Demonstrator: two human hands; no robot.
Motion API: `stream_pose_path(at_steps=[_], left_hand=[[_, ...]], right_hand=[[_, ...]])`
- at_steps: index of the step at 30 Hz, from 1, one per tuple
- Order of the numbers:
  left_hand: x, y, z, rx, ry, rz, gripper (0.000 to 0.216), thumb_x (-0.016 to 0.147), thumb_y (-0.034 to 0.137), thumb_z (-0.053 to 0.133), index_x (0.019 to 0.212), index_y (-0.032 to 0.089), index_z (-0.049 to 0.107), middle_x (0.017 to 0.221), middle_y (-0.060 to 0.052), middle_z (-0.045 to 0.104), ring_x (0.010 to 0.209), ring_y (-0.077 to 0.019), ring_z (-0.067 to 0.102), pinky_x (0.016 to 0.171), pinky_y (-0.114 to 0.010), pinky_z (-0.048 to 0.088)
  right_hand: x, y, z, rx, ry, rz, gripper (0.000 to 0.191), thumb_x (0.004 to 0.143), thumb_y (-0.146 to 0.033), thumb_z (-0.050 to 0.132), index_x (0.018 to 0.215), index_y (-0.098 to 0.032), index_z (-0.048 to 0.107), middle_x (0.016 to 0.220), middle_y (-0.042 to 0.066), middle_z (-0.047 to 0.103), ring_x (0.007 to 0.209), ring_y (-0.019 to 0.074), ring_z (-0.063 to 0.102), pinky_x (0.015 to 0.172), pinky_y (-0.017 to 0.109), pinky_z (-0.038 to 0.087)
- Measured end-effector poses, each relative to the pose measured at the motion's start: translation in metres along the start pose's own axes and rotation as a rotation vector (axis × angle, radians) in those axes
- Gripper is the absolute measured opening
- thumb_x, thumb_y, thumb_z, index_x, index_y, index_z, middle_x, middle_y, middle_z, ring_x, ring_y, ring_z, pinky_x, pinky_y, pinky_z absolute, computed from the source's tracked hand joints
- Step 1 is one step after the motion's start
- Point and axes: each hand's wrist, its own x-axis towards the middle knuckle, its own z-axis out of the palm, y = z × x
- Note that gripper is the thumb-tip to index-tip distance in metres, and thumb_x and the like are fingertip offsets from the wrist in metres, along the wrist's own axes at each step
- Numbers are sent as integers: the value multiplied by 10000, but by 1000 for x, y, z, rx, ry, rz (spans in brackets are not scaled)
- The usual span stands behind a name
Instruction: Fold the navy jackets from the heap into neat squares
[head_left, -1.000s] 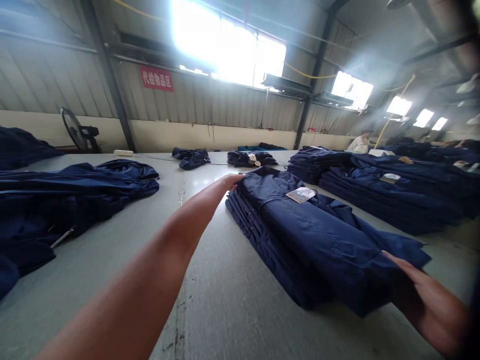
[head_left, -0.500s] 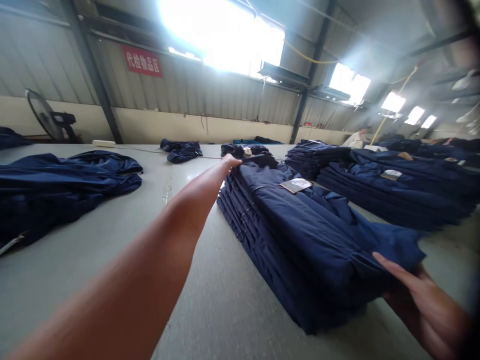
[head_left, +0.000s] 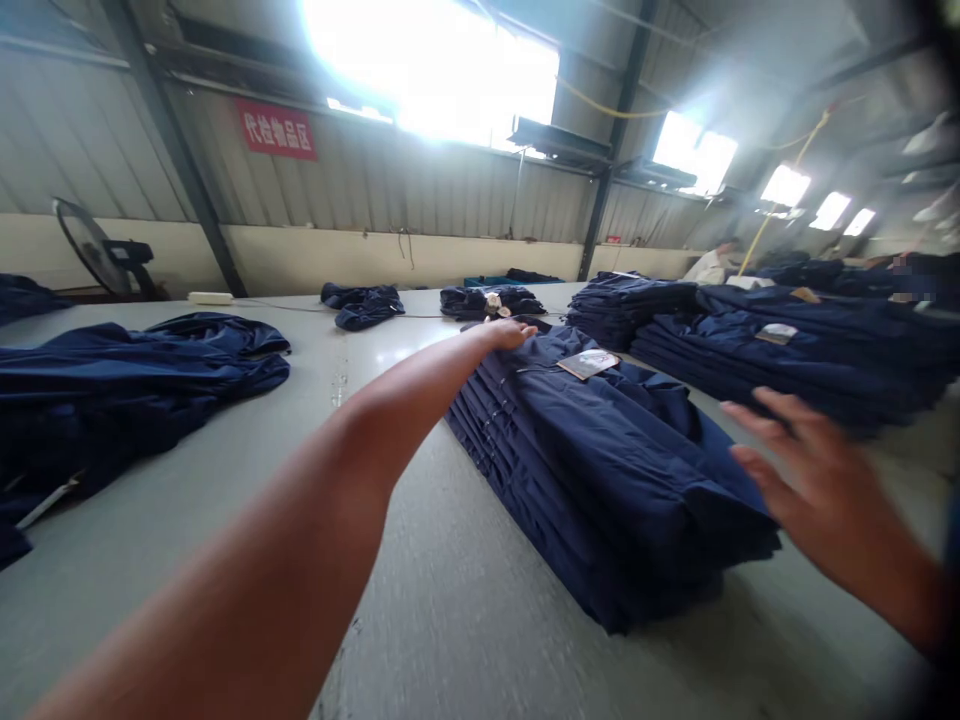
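Shows stack (head_left: 607, 465) slanting lengthwise far-left to near-right, left hand (head_left: 513, 334) at far end, grip unclear, right hand (head_left: 817, 480) spread, empty.

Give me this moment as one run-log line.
left hand: on far end of navy garment stack | right hand: open, by near end, contact unclear | tag: atop stack | loose clothing: on table, left

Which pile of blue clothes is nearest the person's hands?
The stack between the left hand and right hand. The loose heap lies off left; the other stacks and small bundles lie farther back.
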Motion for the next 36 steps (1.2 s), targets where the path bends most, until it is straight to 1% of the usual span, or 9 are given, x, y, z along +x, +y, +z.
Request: stream_pose_path(at_steps=[2, 5, 10, 14, 17, 21, 29, 33, 36], left_hand=[[-12, -2, 0, -9, -17, -25, 382, 1021, 389, 658, 1338, 177, 626, 1341, -115, 639, 1128, -249, 670, 949, -467, 596], [-34, -20, -9, -51, 23, -27, 356, 1024, 386, 645, 1321, 190, 647, 1383, -114, 633, 1242, -287, 627, 1050, -502, 537], [-106, -64, -18, -182, 183, -86, 420, 1080, 351, 436, 1466, 250, 567, 1640, -65, 462, 1586, -269, 267, 1286, -425, 230], [-214, -105, -7, -334, 261, -294, 474, 1071, 344, 350, 1473, 195, 551, 1586, -122, 520, 1503, -245, 421, 1221, -388, 360], [-310, -133, 3, -480, 326, -494, 532, 1081, 411, 243, 1466, 190, 538, 1479, -176, 599, 1374, -266, 567, 1037, -410, 534], [-433, -161, -2, -643, 464, -667, 556, 1062, 536, 250, 1403, 226, 561, 1422, -183, 622, 1297, -270, 623, 918, -380, 584], [-637, -195, -73, -711, 845, -752, 602, 997, 649, 326, 1331, 212, 571, 1279, -165, 655, 1172, -269, 654, 890, -407, 589], [-718, -196, -102, -628, 991, -739, 647, 988, 682, 288, 1284, 194, 593, 1185, -144, 671, 1066, -253, 671, 816, -380, 592], [-767, -190, -118, -479, 1052, -712, 594, 998, 673, 332, 1157, 198, 651, 1044, -95, 672, 954, -224, 652, 755, -329, 556]], right_hand=[[29, -22, 15, 156, -221, 42, 587, 1035, -567, 375, 1554, -335, 523, 1641, 47, 476, 1535, 297, 405, 1291, 522, 295], [22, -36, 26, 283, -342, 181, 662, 1016, -642, 328, 1520, -285, 567, 1610, 82, 515, 1521, 312, 428, 1289, 510, 287], [-23, -48, 4, 295, -87, 112, 590, 1033, -550, 396, 1607, -412, 394, 1666, 29, 433, 1542, 292, 391, 1297, 528, 280], [-6, -99, -16, 215, 85, -75, 589, 1036, -478, 424, 1618, -466, 336, 1659, 40, 416, 1552, 313, 362, 1281, 576, 293], [22, -169, -19, 222, 138, -213, 521, 1048, -446, 426, 1565, -388, 441, 1642, 96, 423, 1539, 347, 376, 1268, 588, 301], [52, -280, 2, 361, 111, -383, 431, 1075, -416, 408, 1445, -258, 562, 1577, 151, 484, 1497, 341, 435, 1247, 551, 345], [53, -487, 113, 571, -233, -549, 450, 1062, -413, 428, 1417, -196, 600, 1570, 167, 505, 1411, 353, 528, 1131, 555, 474], [40, -591, 162, 692, -388, -561, 451, 1047, -377, 437, 1423, -186, 597, 1569, 185, 499, 1439, 348, 503, 1135, 543, 469], [30, -670, 180, 788, -444, -607, 457, 1029, -345, 474, 1448, -190, 574, 1550, 187, 510, 1459, 319, 484, 1155, 514, 451]])
